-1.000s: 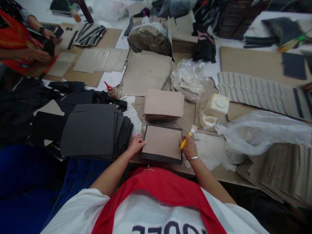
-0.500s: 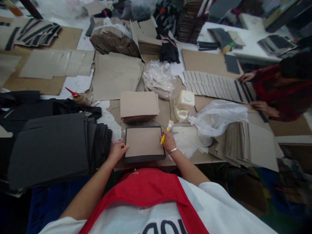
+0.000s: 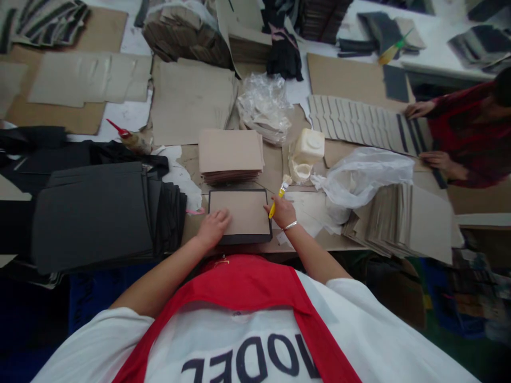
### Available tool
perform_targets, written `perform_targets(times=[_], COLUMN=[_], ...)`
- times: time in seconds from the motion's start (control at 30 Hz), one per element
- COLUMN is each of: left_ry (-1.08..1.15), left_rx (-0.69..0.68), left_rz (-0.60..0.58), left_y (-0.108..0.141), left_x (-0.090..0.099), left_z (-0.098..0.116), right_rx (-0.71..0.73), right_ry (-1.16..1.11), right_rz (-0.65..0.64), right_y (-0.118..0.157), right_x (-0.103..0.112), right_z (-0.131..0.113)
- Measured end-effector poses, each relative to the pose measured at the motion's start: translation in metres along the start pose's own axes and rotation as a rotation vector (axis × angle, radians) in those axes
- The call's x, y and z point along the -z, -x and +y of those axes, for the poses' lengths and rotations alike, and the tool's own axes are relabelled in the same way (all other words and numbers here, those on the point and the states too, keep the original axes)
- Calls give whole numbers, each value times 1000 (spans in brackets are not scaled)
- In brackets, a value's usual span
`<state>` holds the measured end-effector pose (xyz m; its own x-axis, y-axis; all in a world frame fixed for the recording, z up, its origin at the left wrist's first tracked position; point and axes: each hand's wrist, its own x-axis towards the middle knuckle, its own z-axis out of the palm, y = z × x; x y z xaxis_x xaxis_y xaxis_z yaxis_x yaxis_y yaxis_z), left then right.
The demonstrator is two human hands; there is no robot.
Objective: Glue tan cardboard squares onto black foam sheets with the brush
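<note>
A tan cardboard panel [image 3: 248,214] lies on a slightly larger black sheet [image 3: 251,238], which shows as a dark border around it. My left hand [image 3: 214,227] rests on the panel's left part, fingers laid flat over it and holding nothing. At the panel's right edge, my right hand [image 3: 282,214] is closed around a yellow-handled brush [image 3: 279,198], its pale bristles pointing up and away from me. Just beyond the panel sits a stack of tan cardboard panels [image 3: 230,154]. A cut-open cream plastic jug [image 3: 312,146] stands beyond the brush.
Black sheets [image 3: 96,213] are piled at left, near a red-tipped bottle [image 3: 133,139]. To the right are a clear plastic bag [image 3: 365,175] and a stack of grey boards [image 3: 427,223]. A co-worker's hands [image 3: 437,158] touch a row of strips at far right.
My left hand has moved from the panel's left edge onto its surface, fingers now flat. My right hand still holds the brush. The camera view has shifted.
</note>
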<state>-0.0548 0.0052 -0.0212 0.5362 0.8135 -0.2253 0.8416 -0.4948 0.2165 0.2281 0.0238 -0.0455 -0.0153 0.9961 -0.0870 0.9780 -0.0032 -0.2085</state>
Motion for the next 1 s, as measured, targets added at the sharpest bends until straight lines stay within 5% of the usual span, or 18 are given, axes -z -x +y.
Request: perform_targets(times=[0.17, 0.23, 0.37, 0.47, 0.57, 0.8, 1.0], left_ry=[27, 21, 17, 32, 58, 52, -18], left_rx=[48, 88, 134, 136, 128, 131, 56], left_rz=[16, 37, 32, 28, 43, 13, -81], left_y=[-3, -3, -1, -2, -2, -6, -20], left_x=[-8, -8, -6, -5, -4, 3, 10], left_z=[22, 27, 32, 32, 32, 35, 54], right_rx=[16, -37, -137, -201, -254, -391, -389], right_ry=[-460, -789, -1138, -1116, -1076, -1013, -1066], right_rz=[162, 74, -258, -321, -318, -199, -99], right_y=[-6, -15, -41, -54, -55, -33, -15], right_x=[49, 60, 44, 19, 8, 28, 48], right_z=[-19, -43, -108, -135, -119, -17, 3])
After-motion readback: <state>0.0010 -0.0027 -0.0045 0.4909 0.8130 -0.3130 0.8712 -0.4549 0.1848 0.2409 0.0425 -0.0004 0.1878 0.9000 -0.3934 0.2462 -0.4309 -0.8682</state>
